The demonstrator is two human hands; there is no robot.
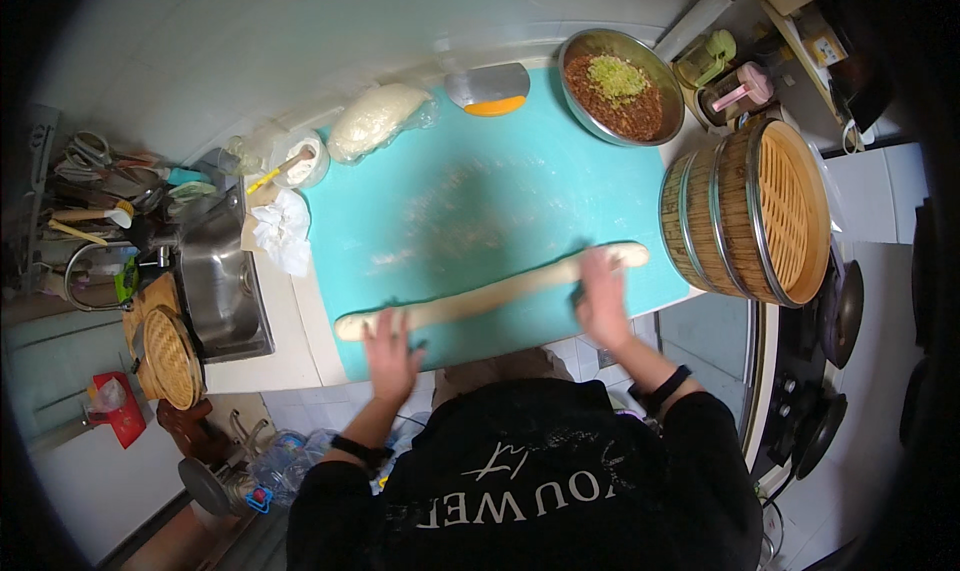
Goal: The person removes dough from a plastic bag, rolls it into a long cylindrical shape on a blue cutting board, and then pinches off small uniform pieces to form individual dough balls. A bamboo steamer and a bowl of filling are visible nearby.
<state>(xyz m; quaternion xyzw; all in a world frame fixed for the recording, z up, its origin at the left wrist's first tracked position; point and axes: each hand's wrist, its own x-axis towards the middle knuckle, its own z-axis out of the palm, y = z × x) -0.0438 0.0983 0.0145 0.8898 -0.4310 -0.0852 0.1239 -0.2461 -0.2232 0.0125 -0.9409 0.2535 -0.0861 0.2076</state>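
Observation:
A long rope of pale dough [487,299] lies at a slant across the near part of a turquoise mat [360,241] marked with flour. My left hand [391,353] rests over the rope near its left end, fingers spread and pointing away from me. Near the other end, my right hand [603,297] lies across the dough, blurred by motion, its thumb apart on the near side. Neither hand is wrapped around the rope. At the mat's back left sits a larger dough mass [379,121] under clear plastic film. A dough scraper [487,87] with an orange handle lies at the back edge.
A steel bowl [671,125] of minced filling topped with chopped greens stands back right. Stacked bamboo steamers [697,211] border the mat's right side. Left are a tub of flour [313,167] with a yellow-handled brush, crumpled white paper [283,233] and a steel sink [217,286].

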